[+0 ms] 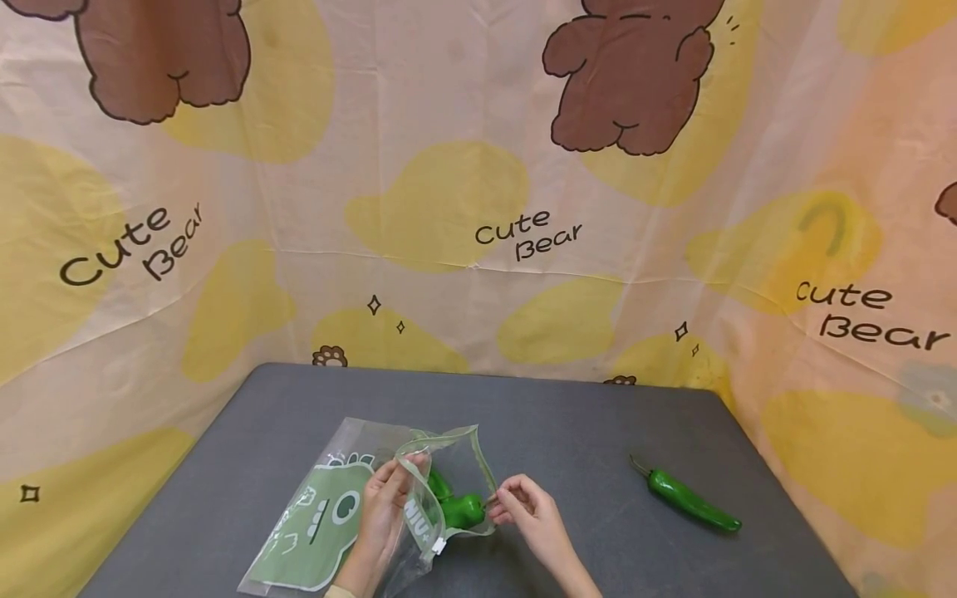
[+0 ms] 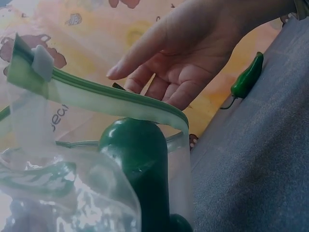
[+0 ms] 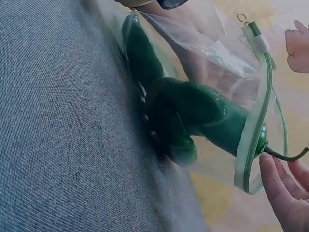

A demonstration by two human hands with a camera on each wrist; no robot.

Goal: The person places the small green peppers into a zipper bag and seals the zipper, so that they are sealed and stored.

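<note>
Grey bench [image 1: 576,432] | left hand [image 1: 381,508] pinches bag [image 1: 416,517] edge; right hand [image 1: 531,513] half-curled at pepper [image 1: 463,512] stem [image 3: 286,157], hold unclear | pepper mostly inside bag, stem out; loose pepper [image 1: 692,500] right | likely best: mouth wide, tuck stem past zip [image 3: 259,116]

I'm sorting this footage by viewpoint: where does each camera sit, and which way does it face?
Head: worn on the head, facing forward and down at the table, open bag and backdrop; left hand and right hand show.
Left wrist: worn there, facing across the bag's mouth; the right hand shows, the loose pepper beyond.
Right wrist: worn there, facing the peppers inside the bag; right fingertips show, and part of the left hand through clear film.
Shared: both wrist views show the zip slider and the right hand.
</note>
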